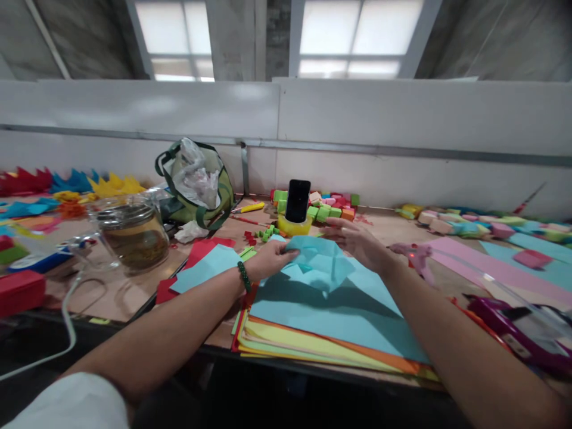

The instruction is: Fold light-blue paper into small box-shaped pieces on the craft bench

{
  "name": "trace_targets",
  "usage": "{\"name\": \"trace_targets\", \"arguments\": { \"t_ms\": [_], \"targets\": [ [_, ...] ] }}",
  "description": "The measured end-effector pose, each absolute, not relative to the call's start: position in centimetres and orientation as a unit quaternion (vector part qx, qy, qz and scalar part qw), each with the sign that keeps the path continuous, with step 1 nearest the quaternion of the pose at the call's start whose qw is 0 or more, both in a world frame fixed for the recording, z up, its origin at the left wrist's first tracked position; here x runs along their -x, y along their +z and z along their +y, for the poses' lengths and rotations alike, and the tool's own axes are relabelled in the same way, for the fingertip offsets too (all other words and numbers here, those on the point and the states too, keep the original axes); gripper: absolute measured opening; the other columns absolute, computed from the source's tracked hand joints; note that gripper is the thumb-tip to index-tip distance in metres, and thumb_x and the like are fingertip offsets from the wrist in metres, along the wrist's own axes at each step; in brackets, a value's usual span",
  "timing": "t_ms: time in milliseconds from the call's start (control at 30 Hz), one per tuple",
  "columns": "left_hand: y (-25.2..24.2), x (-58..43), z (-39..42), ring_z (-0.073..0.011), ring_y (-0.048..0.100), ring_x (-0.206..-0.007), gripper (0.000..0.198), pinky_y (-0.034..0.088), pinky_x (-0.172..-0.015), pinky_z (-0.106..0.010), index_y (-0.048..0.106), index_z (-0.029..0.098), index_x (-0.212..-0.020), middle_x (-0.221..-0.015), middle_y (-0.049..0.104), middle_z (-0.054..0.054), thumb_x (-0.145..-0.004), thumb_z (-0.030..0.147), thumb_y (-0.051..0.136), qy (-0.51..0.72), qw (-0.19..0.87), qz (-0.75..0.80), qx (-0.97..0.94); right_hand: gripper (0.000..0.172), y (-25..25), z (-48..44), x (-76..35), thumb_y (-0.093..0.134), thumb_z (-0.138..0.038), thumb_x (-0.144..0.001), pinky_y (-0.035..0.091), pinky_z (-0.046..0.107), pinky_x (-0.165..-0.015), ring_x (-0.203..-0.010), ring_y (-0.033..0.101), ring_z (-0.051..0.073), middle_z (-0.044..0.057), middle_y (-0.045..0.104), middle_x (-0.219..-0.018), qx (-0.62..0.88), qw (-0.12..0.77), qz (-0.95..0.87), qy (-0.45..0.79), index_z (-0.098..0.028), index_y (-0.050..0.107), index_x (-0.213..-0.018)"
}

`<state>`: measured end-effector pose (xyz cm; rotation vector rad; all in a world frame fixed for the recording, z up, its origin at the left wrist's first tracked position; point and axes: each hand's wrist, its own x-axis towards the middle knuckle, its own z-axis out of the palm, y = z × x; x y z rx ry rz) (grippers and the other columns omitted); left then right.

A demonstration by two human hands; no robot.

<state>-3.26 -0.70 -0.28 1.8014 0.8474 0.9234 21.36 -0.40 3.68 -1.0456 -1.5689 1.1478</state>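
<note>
Both my hands hold a folded light blue paper piece (318, 261) above a stack of coloured paper sheets (330, 322) on the table. My left hand (269, 258), with a green bead bracelet at the wrist, pinches the piece's left edge. My right hand (357, 240) grips its far right side, fingers curled along the top. The piece is lifted slightly and casts a shadow on the top blue sheet.
A black phone (297, 200) stands in a yellow holder behind the paper, with small coloured paper cubes (328, 205) around it. A glass jar (133, 233) and a green bag (196, 182) are at the left. A purple tool (513, 328) lies at the right beside pink paper strips (482, 265).
</note>
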Motion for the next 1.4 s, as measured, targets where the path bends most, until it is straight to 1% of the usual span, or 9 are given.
{"name": "trace_targets", "arguments": {
  "t_ms": [100,200,300,467,767,933,1200,1267,1400],
  "targets": [
    [-0.2,3.0,-1.2,-0.0116,0.047,-0.054,0.036,0.038,-0.051,-0.022,0.067,0.012,-0.069,-0.057,0.056,0.000,-0.073,0.048,0.065,0.330,0.476,0.329,-0.746,0.057,4.6,-1.8,-20.7,0.076,-0.036,-0.060,0.053,0.033,-0.073,-0.093,0.066,0.024,0.007,0.071,-0.103,0.378,0.294,-0.702,0.527,-0.021,0.064,-0.113],
    [-0.1,2.9,-1.2,-0.0122,0.047,-0.056,0.036,0.040,-0.054,-0.023,0.067,0.013,-0.071,-0.060,0.057,0.000,-0.073,0.049,0.065,0.313,0.481,0.325,-0.752,0.046,4.4,-2.4,-20.1,0.082,-0.024,-0.053,0.054,0.028,-0.063,-0.078,0.067,0.021,0.003,0.072,-0.087,0.395,0.226,-0.739,0.496,-0.018,0.071,-0.097],
    [0.1,3.2,-1.0,-0.0137,0.049,-0.063,0.032,0.041,-0.060,-0.025,0.063,0.016,-0.073,-0.067,0.057,0.000,-0.069,0.047,0.070,0.382,0.394,0.382,-0.744,0.033,3.5,-2.1,-19.6,0.079,-0.024,-0.055,0.052,0.026,-0.055,-0.065,0.065,0.018,0.001,0.071,-0.078,0.414,0.248,-0.734,0.477,-0.017,0.073,-0.086],
    [0.7,3.1,-1.9,-0.0219,0.054,-0.088,0.034,0.037,-0.086,-0.037,0.056,0.018,-0.059,-0.084,0.060,-0.005,-0.069,0.045,0.073,0.427,0.055,0.463,-0.775,0.022,2.2,-1.8,-18.5,0.073,-0.019,-0.056,0.049,0.025,-0.053,-0.059,0.059,0.015,-0.001,0.067,-0.068,0.468,0.310,-0.722,0.403,-0.016,0.069,-0.078],
    [0.7,2.3,-2.9,-0.0280,0.050,-0.094,0.008,0.028,-0.092,-0.047,0.068,0.020,-0.076,-0.092,0.063,-0.009,-0.073,0.026,0.063,0.283,-0.095,0.468,-0.832,0.028,1.8,-2.6,-16.6,0.067,-0.016,-0.057,0.045,0.023,-0.059,-0.067,0.057,0.015,-0.003,0.064,-0.073,0.436,0.323,-0.758,0.361,-0.017,0.069,-0.085],
    [1.0,2.5,-3.1,-0.0262,0.050,-0.094,0.008,0.028,-0.097,-0.047,0.065,0.020,-0.076,-0.093,0.063,-0.007,-0.073,0.021,0.058,0.334,-0.082,0.439,-0.830,0.022,1.4,-1.6,-17.8,0.070,-0.020,-0.057,0.044,0.022,-0.054,-0.059,0.054,0.013,-0.003,0.061,-0.065,0.443,0.295,-0.747,0.398,-0.014,0.065,-0.077],
    [1.3,4.1,-0.5,-0.0200,0.051,-0.087,0.003,0.041,-0.086,-0.037,0.054,0.018,-0.071,-0.081,0.056,-0.003,-0.070,0.016,0.053,0.493,0.205,0.471,-0.702,0.031,1.9,-1.0,-20.3,0.081,-0.026,-0.051,0.052,0.026,-0.058,-0.062,0.064,0.017,0.001,0.070,-0.071,0.442,0.208,-0.704,0.516,-0.014,0.070,-0.077],
    [1.1,4.0,0.0,-0.0181,0.053,-0.086,0.007,0.043,-0.083,-0.033,0.054,0.017,-0.080,-0.084,0.057,-0.003,-0.075,0.022,0.053,0.507,0.258,0.474,-0.672,0.036,1.9,-0.9,-20.3,0.084,-0.025,-0.048,0.054,0.028,-0.060,-0.064,0.066,0.018,0.002,0.072,-0.075,0.451,0.236,-0.664,0.547,-0.014,0.070,-0.079],
    [0.7,3.0,-0.6,-0.0155,0.059,-0.090,0.039,0.048,-0.076,-0.027,0.047,0.017,-0.113,-0.097,0.059,-0.006,-0.085,0.044,0.051,0.509,0.403,0.450,-0.614,0.034,1.3,-0.9,-19.3,0.084,-0.027,-0.048,0.053,0.028,-0.058,-0.060,0.066,0.018,0.005,0.073,-0.072,0.480,0.351,-0.576,0.561,-0.014,0.068,-0.075]
  ]
}}
